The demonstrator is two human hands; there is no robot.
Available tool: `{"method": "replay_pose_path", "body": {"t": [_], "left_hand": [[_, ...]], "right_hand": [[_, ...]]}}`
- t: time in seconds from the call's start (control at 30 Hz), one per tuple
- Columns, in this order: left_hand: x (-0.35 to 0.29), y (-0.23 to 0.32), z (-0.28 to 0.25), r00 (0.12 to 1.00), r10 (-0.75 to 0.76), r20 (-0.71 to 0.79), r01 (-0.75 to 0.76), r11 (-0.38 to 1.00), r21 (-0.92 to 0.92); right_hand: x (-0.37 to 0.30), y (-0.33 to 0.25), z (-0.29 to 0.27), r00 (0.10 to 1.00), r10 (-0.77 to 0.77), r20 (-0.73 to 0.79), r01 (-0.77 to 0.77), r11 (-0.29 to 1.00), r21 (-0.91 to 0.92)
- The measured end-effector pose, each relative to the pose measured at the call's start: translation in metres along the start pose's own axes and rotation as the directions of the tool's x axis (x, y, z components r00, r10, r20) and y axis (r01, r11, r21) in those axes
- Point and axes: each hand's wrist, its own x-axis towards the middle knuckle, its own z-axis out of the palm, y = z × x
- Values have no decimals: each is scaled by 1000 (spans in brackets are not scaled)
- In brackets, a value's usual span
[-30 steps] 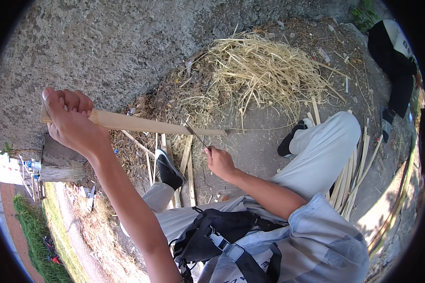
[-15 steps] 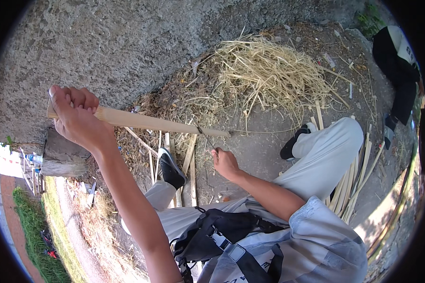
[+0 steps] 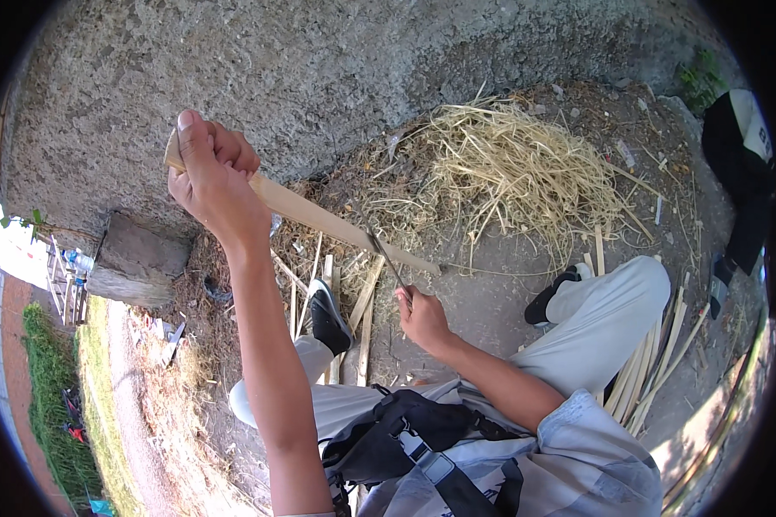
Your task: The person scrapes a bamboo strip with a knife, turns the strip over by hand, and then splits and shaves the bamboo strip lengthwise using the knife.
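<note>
My left hand [image 3: 220,177] is raised at the upper left, fingers wrapped round one end of a long pale bamboo strip [image 3: 319,221]. The strip slants down to the right, its far end dark-tipped. My right hand [image 3: 422,319], above the ground between my legs, grips a knife [image 3: 391,262] with a thin dark blade. Its handle is mostly hidden in the fist. The blade crosses the strip past its middle and touches it.
A heap of pale shavings [image 3: 526,164] lies ahead by the rough wall [image 3: 259,69]. Split strips lie beside my left shoe [image 3: 329,317] and in a bundle [image 3: 647,362] by my right leg. A stone block [image 3: 142,258] stands at left. Another person's dark-clothed leg [image 3: 737,189] shows at far right.
My left hand has moved right and slightly up with the strip, which now slopes more steeply. The knife blade shows more plainly against it. The whole view has shifted a little.
</note>
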Motion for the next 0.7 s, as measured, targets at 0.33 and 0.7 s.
{"method": "replay_pose_path", "body": {"t": [0.33, 0.7], "left_hand": [[-5, 1, 5, 997, 14, -72, -9, 997, 77], [-10, 3, 13, 995, 4, -104, 7, 994, 106]], "right_hand": [[-1, -47, -17, 998, 47, 37, -47, 999, 1], [2, -33, -30, 985, 160, 67, -152, 982, -111]]}}
